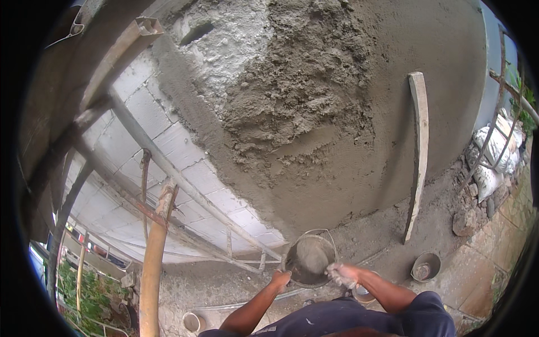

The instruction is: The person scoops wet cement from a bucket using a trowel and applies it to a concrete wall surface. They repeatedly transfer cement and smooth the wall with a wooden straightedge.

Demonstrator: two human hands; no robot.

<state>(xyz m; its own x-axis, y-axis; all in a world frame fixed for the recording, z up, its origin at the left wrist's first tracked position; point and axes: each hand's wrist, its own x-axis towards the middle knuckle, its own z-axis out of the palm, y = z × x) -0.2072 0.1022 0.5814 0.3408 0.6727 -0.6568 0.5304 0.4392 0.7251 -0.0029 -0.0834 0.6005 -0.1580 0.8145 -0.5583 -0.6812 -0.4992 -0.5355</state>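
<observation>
the bucket [293,271], with grey mortar [314,254] visible inside, is in front of your torso, near the foot of the partly plastered wall [387,163]. your left hand [282,278] is closed on the rim at the near left; your right hand [341,274], smeared grey, has its fingers curled at the right side, though you cannot tell whether they clamp the rim or merely rest there. hands set on opposite sides presumably steady the load and leave the mouth uncovered. the wire handle [328,231] arcs over the far side, out of the opening's way. the wooden board [419,140] stands upright near the wall, probably propped there to stay within reach; a smaller bucket [416,274] is near its foot, to the right.
</observation>
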